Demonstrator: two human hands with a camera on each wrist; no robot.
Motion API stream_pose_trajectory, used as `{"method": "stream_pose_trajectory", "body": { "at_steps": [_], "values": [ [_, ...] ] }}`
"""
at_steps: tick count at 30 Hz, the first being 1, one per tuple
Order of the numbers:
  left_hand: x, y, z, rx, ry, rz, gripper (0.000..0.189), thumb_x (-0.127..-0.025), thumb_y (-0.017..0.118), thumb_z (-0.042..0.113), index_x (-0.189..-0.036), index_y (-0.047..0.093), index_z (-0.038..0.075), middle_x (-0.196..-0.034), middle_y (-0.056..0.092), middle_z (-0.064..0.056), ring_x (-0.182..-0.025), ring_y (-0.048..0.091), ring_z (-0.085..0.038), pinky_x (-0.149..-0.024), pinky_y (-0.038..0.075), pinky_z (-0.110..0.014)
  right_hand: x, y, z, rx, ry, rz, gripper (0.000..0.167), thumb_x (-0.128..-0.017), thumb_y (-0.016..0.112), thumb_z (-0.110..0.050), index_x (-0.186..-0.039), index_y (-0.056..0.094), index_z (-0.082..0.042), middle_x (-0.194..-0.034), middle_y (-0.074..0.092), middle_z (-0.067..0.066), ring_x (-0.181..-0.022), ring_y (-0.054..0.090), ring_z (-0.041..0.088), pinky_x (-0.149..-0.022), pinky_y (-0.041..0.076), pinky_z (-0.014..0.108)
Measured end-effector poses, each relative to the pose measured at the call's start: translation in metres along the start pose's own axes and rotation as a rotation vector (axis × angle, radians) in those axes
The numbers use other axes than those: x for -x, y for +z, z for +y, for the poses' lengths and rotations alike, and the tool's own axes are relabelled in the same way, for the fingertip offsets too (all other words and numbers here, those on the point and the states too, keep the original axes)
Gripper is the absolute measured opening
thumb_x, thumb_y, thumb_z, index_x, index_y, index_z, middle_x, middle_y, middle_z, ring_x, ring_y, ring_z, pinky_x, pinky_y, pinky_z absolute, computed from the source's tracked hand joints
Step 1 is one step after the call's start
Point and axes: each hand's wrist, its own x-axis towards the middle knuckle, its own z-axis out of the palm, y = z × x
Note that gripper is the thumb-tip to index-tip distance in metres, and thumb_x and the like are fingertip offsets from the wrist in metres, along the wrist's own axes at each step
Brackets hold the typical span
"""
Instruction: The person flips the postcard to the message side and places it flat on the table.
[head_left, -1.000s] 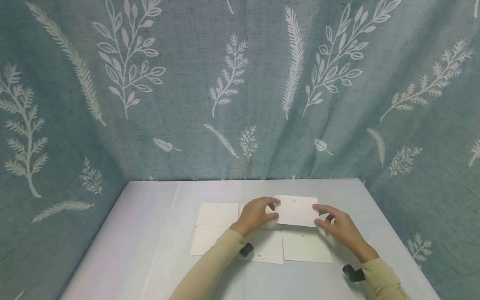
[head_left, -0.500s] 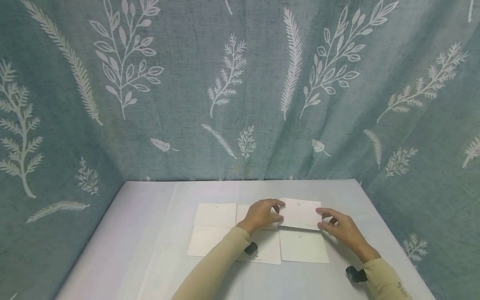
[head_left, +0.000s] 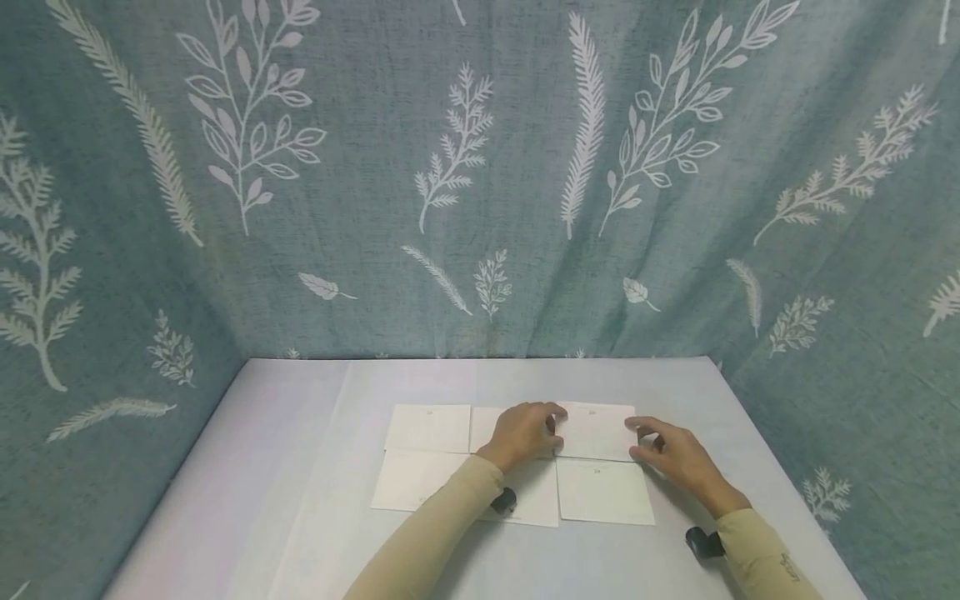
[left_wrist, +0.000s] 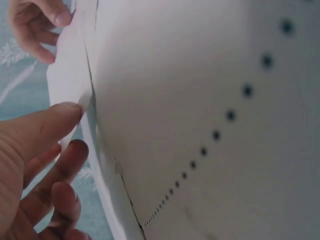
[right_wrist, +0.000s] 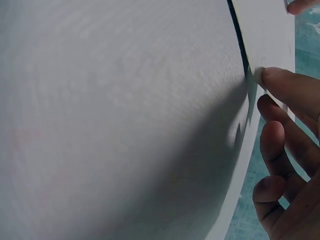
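A white rectangular card (head_left: 596, 433) with a small dark mark near its far edge lies at the right end of the back row of similar cards. My left hand (head_left: 520, 435) pinches its left edge, thumb on top in the left wrist view. At the opposite edge, my right hand (head_left: 677, 457) grips it between thumb and fingers; the right wrist view shows the thumb (right_wrist: 285, 82) at the card's corner. Directly in front lies a slightly greenish-white card (head_left: 606, 493), its far edge close to the held one. My left hand and forearm partly cover the middle cards.
More white cards, including one at back left (head_left: 427, 427) and one at front left (head_left: 412, 479), make up two rows on the white table (head_left: 300, 467). A card with a line of black dots shows close up in the left wrist view. A leaf-patterned blue-green curtain (head_left: 360, 208) surrounds the table.
Both hands have lowered the card from above the rows and shifted it slightly, first right, then a little left. It now lines up with the back row.
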Motion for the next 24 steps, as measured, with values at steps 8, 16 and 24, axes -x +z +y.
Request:
{"method": "stream_pose_trajectory", "body": {
  "at_steps": [8, 16, 24],
  "values": [
    [0.0002, 0.0036, 0.0010, 0.001, -0.007, -0.011, 0.045, -0.082, 0.085, 0.031, -0.124, 0.071, 0.021, -0.089, 0.071, 0.015, -0.083, 0.064, -0.007, -0.073, 0.051, -0.023, 0.0015, -0.0018, -0.0033, 0.044, 0.032, -0.039, 0.045, -0.086, 0.082, -0.016, -0.128, 0.067, -0.012, -0.106, 0.072, 0.005, -0.080, 0.057, 0.013, -0.070, 0.049, 0.035],
    [-0.0002, 0.0041, 0.0001, -0.008, -0.006, -0.025, 0.043, -0.083, 0.084, 0.033, -0.123, 0.071, 0.022, -0.090, 0.071, 0.014, -0.085, 0.064, -0.008, -0.074, 0.051, -0.024, -0.0003, -0.0017, -0.0060, 0.106, 0.024, -0.043, 0.046, -0.086, 0.082, -0.019, -0.128, 0.067, -0.011, -0.108, 0.071, 0.007, -0.079, 0.058, 0.013, -0.069, 0.050, 0.035],
    [0.0023, -0.0008, -0.0011, -0.014, 0.029, 0.038, 0.030, -0.090, 0.077, 0.031, -0.118, 0.074, 0.021, -0.091, 0.072, 0.009, -0.080, 0.064, -0.007, -0.068, 0.050, -0.021, 0.0000, -0.0059, -0.0081, 0.146, -0.036, -0.010, 0.048, -0.086, 0.082, -0.021, -0.129, 0.066, -0.008, -0.112, 0.068, 0.008, -0.079, 0.056, 0.012, -0.066, 0.048, 0.033]
  ]
}}
